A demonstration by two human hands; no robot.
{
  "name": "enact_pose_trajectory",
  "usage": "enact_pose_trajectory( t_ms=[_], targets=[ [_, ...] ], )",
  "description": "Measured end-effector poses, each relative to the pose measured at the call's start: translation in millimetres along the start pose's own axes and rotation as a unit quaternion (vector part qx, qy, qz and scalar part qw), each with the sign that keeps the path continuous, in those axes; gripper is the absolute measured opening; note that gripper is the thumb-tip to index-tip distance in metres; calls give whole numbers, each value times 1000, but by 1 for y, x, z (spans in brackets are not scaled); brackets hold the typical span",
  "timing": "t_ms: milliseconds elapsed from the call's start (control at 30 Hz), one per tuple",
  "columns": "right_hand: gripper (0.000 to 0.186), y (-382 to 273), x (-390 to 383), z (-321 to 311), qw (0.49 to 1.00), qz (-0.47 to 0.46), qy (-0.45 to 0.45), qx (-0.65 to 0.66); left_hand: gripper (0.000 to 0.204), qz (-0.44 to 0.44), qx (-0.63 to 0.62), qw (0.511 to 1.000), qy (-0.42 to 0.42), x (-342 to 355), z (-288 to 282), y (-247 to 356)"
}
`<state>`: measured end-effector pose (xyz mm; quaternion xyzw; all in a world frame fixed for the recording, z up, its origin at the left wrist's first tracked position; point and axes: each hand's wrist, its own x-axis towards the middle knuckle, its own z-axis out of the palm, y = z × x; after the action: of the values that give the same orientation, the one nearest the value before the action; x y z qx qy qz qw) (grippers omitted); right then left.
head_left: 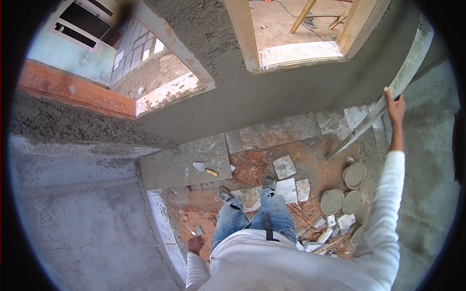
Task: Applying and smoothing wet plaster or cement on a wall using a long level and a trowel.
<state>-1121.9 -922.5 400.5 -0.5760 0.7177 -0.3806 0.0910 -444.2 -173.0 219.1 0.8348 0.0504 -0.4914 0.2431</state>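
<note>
My right hand (396,107) is out at the far right, its fingers wrapped round a long, pale, mortar-stained straightedge (360,128). The straightedge leans at a slant, its lower end near the floor and its upper end by the plastered wall (301,87). My left hand (195,244) hangs low beside my left leg with its fingers curled. A small whitish thing (191,231) shows at those fingers; I cannot make out what it is. Ahead of my feet, a trowel (199,167) with a wooden handle lies on a grey board (182,162).
Several buckets of grey mortar (354,175) stand on the right, near broken blocks and rubble (335,228). A loose tile piece (284,167) lies by my feet. Ahead are a wooden door frame (245,36) and a window opening (170,92). A grey wall (92,213) rises on the left.
</note>
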Motion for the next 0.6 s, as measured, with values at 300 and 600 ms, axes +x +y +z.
enact_pose_trajectory(
  t_ms=[300,600],
  targets=[
    [53,-109,-149,-3,996,-75,45,24,21,146,-107,982,-63,6,81,141],
    [30,-248,-205,-104,984,-87,36,150,23,270,-8,929,-251,37,176,203]
  ],
)
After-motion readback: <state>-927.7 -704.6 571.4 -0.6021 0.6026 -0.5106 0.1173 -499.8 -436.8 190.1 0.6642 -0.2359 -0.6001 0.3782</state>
